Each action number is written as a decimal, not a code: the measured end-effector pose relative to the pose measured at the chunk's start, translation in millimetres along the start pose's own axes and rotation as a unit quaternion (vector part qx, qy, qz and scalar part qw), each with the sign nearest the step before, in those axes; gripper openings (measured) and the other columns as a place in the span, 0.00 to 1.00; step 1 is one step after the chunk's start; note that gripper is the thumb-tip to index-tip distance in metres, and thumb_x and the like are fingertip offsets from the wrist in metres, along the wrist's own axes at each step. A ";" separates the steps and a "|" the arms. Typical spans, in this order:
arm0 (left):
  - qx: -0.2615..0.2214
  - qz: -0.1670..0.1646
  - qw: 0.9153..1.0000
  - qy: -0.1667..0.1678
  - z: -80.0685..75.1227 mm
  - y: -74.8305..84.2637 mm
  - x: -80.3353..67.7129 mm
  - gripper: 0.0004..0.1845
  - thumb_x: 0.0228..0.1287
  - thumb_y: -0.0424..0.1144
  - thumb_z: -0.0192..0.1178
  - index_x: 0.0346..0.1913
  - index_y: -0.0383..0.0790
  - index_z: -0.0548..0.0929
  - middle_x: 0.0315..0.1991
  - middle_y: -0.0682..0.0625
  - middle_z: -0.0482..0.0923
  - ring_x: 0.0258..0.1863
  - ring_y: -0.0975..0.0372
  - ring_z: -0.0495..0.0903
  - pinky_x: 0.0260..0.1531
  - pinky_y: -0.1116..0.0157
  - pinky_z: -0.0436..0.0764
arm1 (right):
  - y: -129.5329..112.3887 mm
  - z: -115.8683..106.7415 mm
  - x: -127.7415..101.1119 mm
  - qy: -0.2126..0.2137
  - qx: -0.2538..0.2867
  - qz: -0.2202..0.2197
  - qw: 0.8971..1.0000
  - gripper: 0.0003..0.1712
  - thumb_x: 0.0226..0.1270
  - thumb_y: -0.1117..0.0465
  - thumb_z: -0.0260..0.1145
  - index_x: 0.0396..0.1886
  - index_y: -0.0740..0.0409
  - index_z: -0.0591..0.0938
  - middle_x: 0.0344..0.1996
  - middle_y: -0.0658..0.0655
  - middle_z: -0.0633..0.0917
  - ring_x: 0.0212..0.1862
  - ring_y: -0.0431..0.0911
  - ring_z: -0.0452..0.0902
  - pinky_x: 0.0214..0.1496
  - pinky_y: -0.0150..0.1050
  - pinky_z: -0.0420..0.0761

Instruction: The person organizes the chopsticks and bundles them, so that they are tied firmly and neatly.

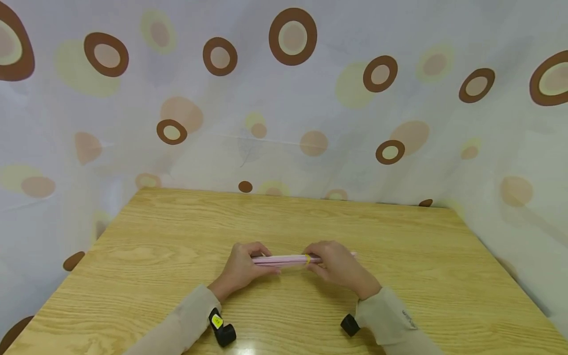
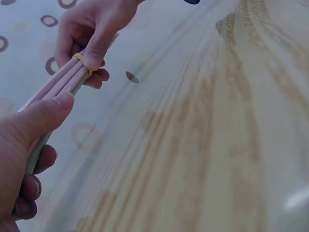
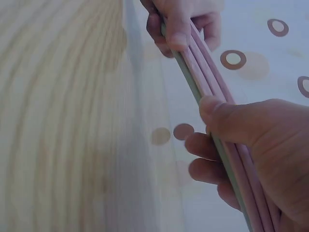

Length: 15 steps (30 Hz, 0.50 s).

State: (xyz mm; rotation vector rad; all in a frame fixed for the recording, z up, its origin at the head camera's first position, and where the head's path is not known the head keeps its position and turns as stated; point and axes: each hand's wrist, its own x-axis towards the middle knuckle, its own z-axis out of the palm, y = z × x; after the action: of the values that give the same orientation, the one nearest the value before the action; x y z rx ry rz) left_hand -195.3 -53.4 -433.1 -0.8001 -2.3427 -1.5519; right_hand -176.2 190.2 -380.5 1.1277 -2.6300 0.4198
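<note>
A slim bundle of pink and green chopsticks is held level above the table between both hands. My left hand grips one end, thumb along the near side and fingers behind. Farther along, my right hand pinches the bundle beside a yellow rubber band, and the tips poke out past it. In the left wrist view the band circles the sticks right at the right thumb. A green chopstick runs along one side of the pink ones in the right wrist view.
The wood-grain table spreads out below and around the hands. A white cloth with brown and yellow circles hangs behind the table and along its sides. Small black devices sit at both wrists, against the light sleeves.
</note>
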 end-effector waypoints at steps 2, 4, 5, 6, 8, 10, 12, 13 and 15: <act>0.001 0.009 1.000 -0.005 1.3 0.8 -0.8 0.15 0.34 0.44 0.77 0.26 0.47 0.83 0.23 0.54 0.83 0.19 0.73 0.72 0.20 0.73 0.73 | -2.2 2.3 0.8 -0.010 0.004 -0.001 1.000 0.12 0.56 0.59 0.68 0.39 0.59 0.81 0.31 0.53 0.85 0.30 0.39 0.80 0.33 0.31 0.78; 0.005 0.019 1.000 -0.010 2.7 1.4 -1.1 0.14 0.33 0.43 0.78 0.26 0.48 0.83 0.22 0.55 0.82 0.19 0.73 0.71 0.19 0.73 0.72 | -4.2 4.0 1.4 -0.018 0.010 0.001 1.000 0.12 0.57 0.57 0.68 0.39 0.58 0.81 0.31 0.52 0.85 0.29 0.38 0.78 0.32 0.30 0.77; 0.008 0.022 1.000 -0.011 3.2 1.8 -1.3 0.14 0.33 0.43 0.78 0.26 0.48 0.83 0.22 0.55 0.82 0.18 0.74 0.71 0.19 0.73 0.72 | -5.1 4.5 1.6 -0.018 0.013 0.002 1.000 0.12 0.56 0.56 0.68 0.38 0.57 0.82 0.30 0.51 0.85 0.28 0.37 0.78 0.31 0.30 0.76; 0.011 0.023 1.000 -0.012 3.4 2.4 -1.3 0.14 0.33 0.43 0.78 0.26 0.48 0.83 0.22 0.56 0.82 0.18 0.74 0.71 0.19 0.73 0.72 | -5.7 4.9 1.8 -0.018 0.015 0.005 1.000 0.13 0.56 0.56 0.69 0.38 0.57 0.82 0.29 0.51 0.85 0.28 0.37 0.77 0.31 0.29 0.76; 0.013 0.020 1.000 -0.012 3.7 2.2 -1.4 0.14 0.33 0.42 0.78 0.25 0.49 0.83 0.22 0.56 0.82 0.18 0.74 0.71 0.18 0.73 0.71 | -6.5 4.7 2.0 -0.018 0.020 0.012 1.000 0.13 0.55 0.55 0.69 0.38 0.56 0.82 0.29 0.50 0.85 0.27 0.36 0.77 0.31 0.29 0.76; 0.014 0.012 1.000 -0.014 3.5 2.7 -1.2 0.14 0.33 0.42 0.78 0.26 0.50 0.83 0.22 0.56 0.82 0.18 0.73 0.71 0.19 0.73 0.72 | -6.2 4.2 2.2 -0.021 0.022 0.020 0.999 0.14 0.55 0.53 0.69 0.38 0.56 0.82 0.30 0.50 0.85 0.27 0.35 0.77 0.31 0.29 0.76; 0.015 0.006 1.000 -0.016 3.2 3.9 -0.7 0.14 0.33 0.43 0.78 0.26 0.50 0.83 0.23 0.56 0.83 0.18 0.73 0.71 0.19 0.73 0.72 | -5.5 2.4 2.8 -0.030 0.027 0.027 0.999 0.14 0.55 0.52 0.69 0.39 0.55 0.82 0.30 0.49 0.85 0.26 0.34 0.75 0.31 0.29 0.75; 0.015 0.002 1.000 -0.018 2.9 4.5 -0.5 0.14 0.34 0.43 0.77 0.27 0.49 0.83 0.23 0.56 0.83 0.18 0.73 0.71 0.19 0.73 0.72 | -4.9 1.2 2.9 -0.034 0.031 0.033 0.998 0.15 0.55 0.52 0.69 0.39 0.55 0.82 0.30 0.49 0.85 0.27 0.34 0.75 0.31 0.29 0.75; 0.014 -0.005 1.000 -0.020 2.4 5.1 0.0 0.15 0.34 0.45 0.77 0.27 0.49 0.83 0.23 0.55 0.83 0.19 0.73 0.71 0.20 0.73 0.72 | -2.9 -1.3 2.8 -0.042 0.046 0.042 0.997 0.17 0.54 0.52 0.70 0.41 0.55 0.82 0.32 0.50 0.86 0.29 0.35 0.77 0.33 0.30 0.77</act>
State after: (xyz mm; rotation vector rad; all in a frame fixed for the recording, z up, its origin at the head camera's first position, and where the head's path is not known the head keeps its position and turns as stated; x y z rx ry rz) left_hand -192.2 -49.7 -430.1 -0.8217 -2.3933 -1.5172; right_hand -175.9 187.0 -377.9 1.0869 -2.7649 0.5249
